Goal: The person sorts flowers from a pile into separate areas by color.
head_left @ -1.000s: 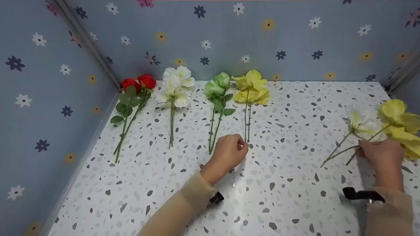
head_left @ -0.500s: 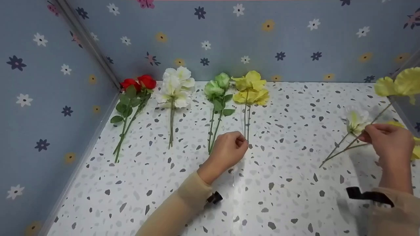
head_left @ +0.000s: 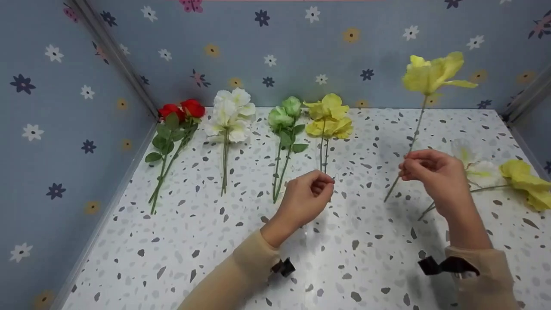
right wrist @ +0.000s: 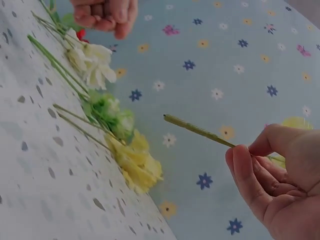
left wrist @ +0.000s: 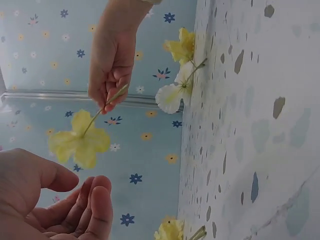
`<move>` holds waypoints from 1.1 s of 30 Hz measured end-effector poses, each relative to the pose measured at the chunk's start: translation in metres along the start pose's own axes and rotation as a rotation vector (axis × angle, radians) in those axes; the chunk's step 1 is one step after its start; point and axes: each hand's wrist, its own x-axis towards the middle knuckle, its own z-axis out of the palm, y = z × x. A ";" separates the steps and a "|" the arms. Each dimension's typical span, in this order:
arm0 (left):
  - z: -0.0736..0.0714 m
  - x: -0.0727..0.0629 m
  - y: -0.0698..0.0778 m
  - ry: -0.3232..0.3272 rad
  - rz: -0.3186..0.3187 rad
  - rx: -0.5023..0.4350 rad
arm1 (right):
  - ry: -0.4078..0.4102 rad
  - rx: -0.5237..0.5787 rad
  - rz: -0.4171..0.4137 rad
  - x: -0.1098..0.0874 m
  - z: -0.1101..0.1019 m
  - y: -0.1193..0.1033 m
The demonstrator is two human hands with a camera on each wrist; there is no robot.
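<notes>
My right hand [head_left: 441, 181] pinches the thin stem of a yellow artificial flower [head_left: 430, 76] and holds it above the table, bloom up. In the right wrist view the bare stem end [right wrist: 197, 131] sticks out past the fingertips. My left hand [head_left: 303, 196] hovers by the stem ends of two yellow flowers [head_left: 329, 122] lying at the back. Seen in the left wrist view, its thumb and loosely bent fingers [left wrist: 100, 210] are apart, with nothing between them. Beside my right hand lie a white flower [head_left: 482, 172] and another yellow flower [head_left: 527, 183], their stems partly hidden by it.
Along the back wall lie red roses [head_left: 193, 107], white flowers [head_left: 230, 114] and green flowers [head_left: 282, 116], stems toward me. The speckled white table [head_left: 172, 267] meets patterned blue walls [head_left: 301, 43] at the back and sides.
My right hand has picked a yellow flower off the right-hand group, lifted it and carried it left. My left hand has shifted slightly up and right, its fingers now apart from the stems.
</notes>
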 end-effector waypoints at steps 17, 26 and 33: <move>0.022 -0.009 -0.004 -0.246 -0.053 -0.112 | -0.201 0.023 -0.041 -0.016 0.067 0.017; 0.024 -0.009 -0.006 -0.261 -0.077 -0.205 | -0.235 0.058 -0.069 -0.017 0.073 0.020; 0.025 -0.008 -0.007 -0.283 -0.109 -0.207 | -0.208 0.016 -0.105 -0.018 0.072 0.016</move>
